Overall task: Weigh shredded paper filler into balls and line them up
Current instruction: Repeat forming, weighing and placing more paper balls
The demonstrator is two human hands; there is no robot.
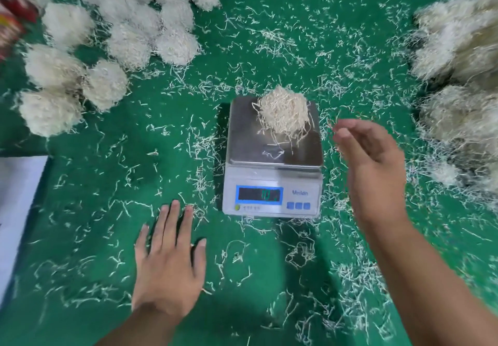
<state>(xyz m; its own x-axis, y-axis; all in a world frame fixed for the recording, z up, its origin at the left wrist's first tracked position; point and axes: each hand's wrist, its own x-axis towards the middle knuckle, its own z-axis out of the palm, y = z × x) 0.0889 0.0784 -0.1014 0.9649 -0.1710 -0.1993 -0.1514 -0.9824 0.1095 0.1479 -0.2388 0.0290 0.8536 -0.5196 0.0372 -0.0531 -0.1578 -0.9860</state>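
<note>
Paper ball (283, 115): centre frame, on scale (273, 157) pan for weighing; readout blurred. Finished balls (107, 35): rowed upper left. Loose filler heap (458, 76): right edge, within reach. Right hand (377, 162): beside pan, fingers loosely curled, maybe pinching strands; cannot tell. Left hand (169, 264): flat on green mat (80, 237), fingers straight, holding nothing, probably bracing.

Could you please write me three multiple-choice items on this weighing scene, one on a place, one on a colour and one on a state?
1. Where is the paper ball?
A. on the scale pan
B. in the left hand
C. among the finished balls

2. What colour is the table mat?
A. grey
B. green
C. blue

3. How is the left hand?
A. gripping a ball
B. pressing a scale button
C. flat on the mat

Answers: 1 A, it sits on the steel pan; 2 B, green shows between strands; 3 C, fingers are spread, holding nothing.
</note>
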